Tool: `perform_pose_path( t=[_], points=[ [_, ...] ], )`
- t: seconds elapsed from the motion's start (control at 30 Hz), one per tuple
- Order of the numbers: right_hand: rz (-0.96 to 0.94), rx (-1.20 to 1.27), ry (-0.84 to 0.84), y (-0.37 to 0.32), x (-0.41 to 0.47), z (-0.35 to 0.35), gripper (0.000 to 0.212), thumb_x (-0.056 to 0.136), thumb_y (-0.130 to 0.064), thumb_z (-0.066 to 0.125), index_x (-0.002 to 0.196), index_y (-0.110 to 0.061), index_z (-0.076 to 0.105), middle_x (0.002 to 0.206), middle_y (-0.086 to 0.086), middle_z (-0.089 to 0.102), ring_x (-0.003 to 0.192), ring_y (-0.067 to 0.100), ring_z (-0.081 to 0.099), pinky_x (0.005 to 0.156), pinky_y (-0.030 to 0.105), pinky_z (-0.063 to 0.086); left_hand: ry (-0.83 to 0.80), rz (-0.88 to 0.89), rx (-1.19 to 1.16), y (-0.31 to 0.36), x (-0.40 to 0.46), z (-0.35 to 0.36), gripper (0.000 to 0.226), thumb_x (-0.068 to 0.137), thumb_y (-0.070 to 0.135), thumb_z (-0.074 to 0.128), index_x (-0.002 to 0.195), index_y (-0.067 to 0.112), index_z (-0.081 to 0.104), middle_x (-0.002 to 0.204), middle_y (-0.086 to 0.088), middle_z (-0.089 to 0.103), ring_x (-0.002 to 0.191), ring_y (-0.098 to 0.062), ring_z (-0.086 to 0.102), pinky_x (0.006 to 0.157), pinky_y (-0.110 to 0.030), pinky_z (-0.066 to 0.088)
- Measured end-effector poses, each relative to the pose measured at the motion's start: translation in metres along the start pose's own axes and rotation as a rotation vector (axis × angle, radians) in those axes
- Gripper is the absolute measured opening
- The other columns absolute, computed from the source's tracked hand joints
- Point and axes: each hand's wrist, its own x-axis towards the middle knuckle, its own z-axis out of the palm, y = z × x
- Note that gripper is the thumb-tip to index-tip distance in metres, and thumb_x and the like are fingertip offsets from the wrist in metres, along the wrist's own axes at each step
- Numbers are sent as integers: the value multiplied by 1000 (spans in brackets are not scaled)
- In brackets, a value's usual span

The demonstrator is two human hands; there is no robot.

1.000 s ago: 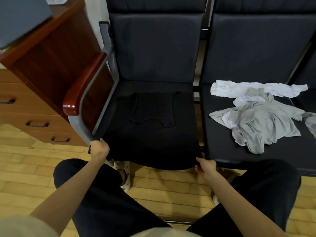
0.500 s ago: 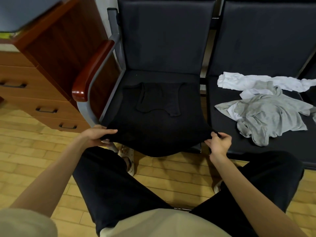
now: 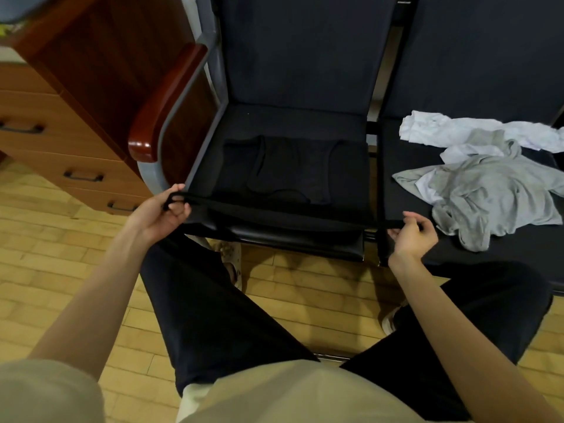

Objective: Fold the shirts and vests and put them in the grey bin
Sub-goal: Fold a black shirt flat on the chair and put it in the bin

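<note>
Black vest (image 3: 290, 175) spread flat on the left seat (image 3: 293, 123), straps pointing to the far side, its near hem lifted clear of the seat's front edge and stretched taut into a thin dark line between both hands. Over at the far left, a wooden drawer unit (image 3: 61, 138) with dark handles, and just beside it the chair's glossy red-brown armrest (image 3: 166, 102) on its grey frame. Left hand (image 3: 163, 210) sits at the near left corner of the seat, fingers curled in, pinching the hem's left end, a loop of black cloth wrapped over the fingertips. Across the seat the hem runs straight to the right hand (image 3: 412, 232), which pinches the other end between thumb and curled fingers, right at the gap between the two seats. On the right seat (image 3: 396, 166), a crumpled grey shirt (image 3: 491, 196) lies just beside that hand, with a white garment (image 3: 451, 129) bunched behind it on the far side, the two overlapping. Grey bin: not to be made out anywhere.
</note>
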Motion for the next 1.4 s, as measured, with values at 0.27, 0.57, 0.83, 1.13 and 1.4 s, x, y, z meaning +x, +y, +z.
perform_pose_path(
  t=[0.27, 0.57, 0.83, 1.13, 1.4],
  points=[
    [331, 301, -338, -42, 66, 62, 10, 95, 0, 51, 94, -2, 61, 97, 14, 64, 78, 19, 71, 67, 22, 57, -139, 20, -479, 21, 69, 44, 64, 41, -11, 87, 99, 3, 66, 91, -2, 70, 71, -7, 66, 88, -33, 51],
    [449, 275, -499, -34, 157, 143, 22, 96, 3, 46, 114, 6, 58, 116, 25, 62, 98, 27, 70, 82, 30, 58, 13, 45, -513, 41, 175, 93, 55, 52, -12, 75, 104, 3, 63, 99, -6, 71, 82, -10, 71, 93, -31, 49],
    [498, 169, -615, -13, 202, 169, 39, 94, -5, 49, 133, 2, 43, 123, 20, 63, 105, 25, 67, 88, 33, 52, 162, -42, -420, 28, 246, 92, 35, 102, 3, 38, 133, 9, 51, 127, -7, 62, 98, -13, 67, 95, -30, 48],
    [-6, -452, -726, -4, 217, 195, 49, 87, 4, 63, 133, -9, 51, 112, 13, 68, 101, 20, 66, 81, 26, 57, 279, 699, 1034, -56, 217, 136, 46, 85, 4, 68, 128, 4, 51, 113, -15, 60, 93, -16, 58, 90, -36, 50],
    [-600, -1294, -814, 1, 231, 232, 42, 80, -23, 78, 118, -13, 63, 123, 17, 50, 120, 35, 45, 104, 40, 39, -748, 1073, 1732, -170, 174, 188, 31, 87, 30, 66, 116, 17, 65, 116, -4, 60, 105, -20, 57, 91, -35, 44]
  ],
)
